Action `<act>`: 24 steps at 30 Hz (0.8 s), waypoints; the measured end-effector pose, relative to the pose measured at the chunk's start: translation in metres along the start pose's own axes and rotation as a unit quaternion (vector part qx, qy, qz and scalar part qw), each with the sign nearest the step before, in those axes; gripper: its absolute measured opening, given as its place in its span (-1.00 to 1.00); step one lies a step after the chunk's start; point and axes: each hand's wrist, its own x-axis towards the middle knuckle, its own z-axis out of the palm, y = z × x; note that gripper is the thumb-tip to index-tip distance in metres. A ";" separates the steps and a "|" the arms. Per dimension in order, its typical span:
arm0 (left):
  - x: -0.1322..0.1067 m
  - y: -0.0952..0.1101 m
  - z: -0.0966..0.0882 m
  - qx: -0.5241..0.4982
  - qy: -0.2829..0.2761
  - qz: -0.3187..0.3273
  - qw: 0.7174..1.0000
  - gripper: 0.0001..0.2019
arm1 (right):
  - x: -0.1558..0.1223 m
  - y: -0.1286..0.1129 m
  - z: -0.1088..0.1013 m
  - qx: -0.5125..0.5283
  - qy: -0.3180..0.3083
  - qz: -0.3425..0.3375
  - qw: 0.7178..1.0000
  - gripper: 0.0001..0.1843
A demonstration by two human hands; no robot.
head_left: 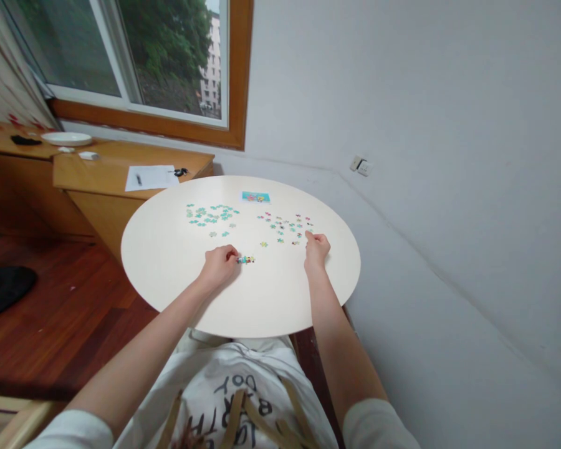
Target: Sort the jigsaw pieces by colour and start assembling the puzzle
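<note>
On the white oval table, my left hand (219,265) is closed in a pinch at the left end of a small strip of joined jigsaw puzzle pieces (247,259). My right hand (316,251) is over the right part of the table, thumb and fingers pressed together at the edge of the loose colourful puzzle pieces (285,226); whatever lies between those fingertips is too small to make out. Farther left is a spread of loose teal puzzle pieces (210,216). A single yellow-green puzzle piece (263,244) lies between my hands.
A small blue picture card (255,197) lies at the far side of the oval table (262,305). Beyond its left edge, a wooden desk (107,171) holds paper (150,178), keys (181,172) and a white plate (67,138). A wall with a socket (364,168) rises on the right.
</note>
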 end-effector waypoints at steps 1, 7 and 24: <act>0.000 0.000 0.000 -0.001 0.000 0.000 1.000 -0.72 | -0.001 -0.001 0.000 0.002 0.009 0.007 1.000 -0.68; 0.000 0.001 -0.002 -0.004 0.000 0.002 1.000 -0.73 | -0.005 -0.005 0.002 0.008 0.030 0.031 0.999 -0.66; -0.001 0.000 0.000 -0.013 0.003 -0.003 1.000 -0.71 | -0.005 0.000 0.002 0.000 -0.008 0.001 1.000 -0.53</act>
